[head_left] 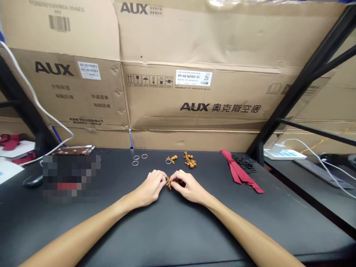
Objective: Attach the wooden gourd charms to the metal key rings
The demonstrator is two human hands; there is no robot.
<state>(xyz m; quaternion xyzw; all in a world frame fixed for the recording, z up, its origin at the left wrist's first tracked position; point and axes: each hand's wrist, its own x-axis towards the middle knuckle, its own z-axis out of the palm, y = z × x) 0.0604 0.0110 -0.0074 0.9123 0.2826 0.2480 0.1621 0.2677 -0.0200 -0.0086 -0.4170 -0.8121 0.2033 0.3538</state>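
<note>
At the middle of the dark table, my right hand (187, 185) is closed on a small brown beaded charm (169, 183) with yellowish cord. My left hand (154, 187) is pinched at the charm's left side, where a bit of a metal ring seems to show; the fingers mostly hide it. Just beyond the hands lie a charm with a ring (172, 159) and a cluster of beaded charms (190, 160). Several loose metal rings (135, 163) rest farther left.
Red ribbons (240, 170) and a pile of black clips (245, 164) lie at the right. A blurred dark package (69, 174) and a black mouse (32, 180) are at the left. Cardboard boxes (194, 48) stand behind, beside black metal frame bars (303, 79).
</note>
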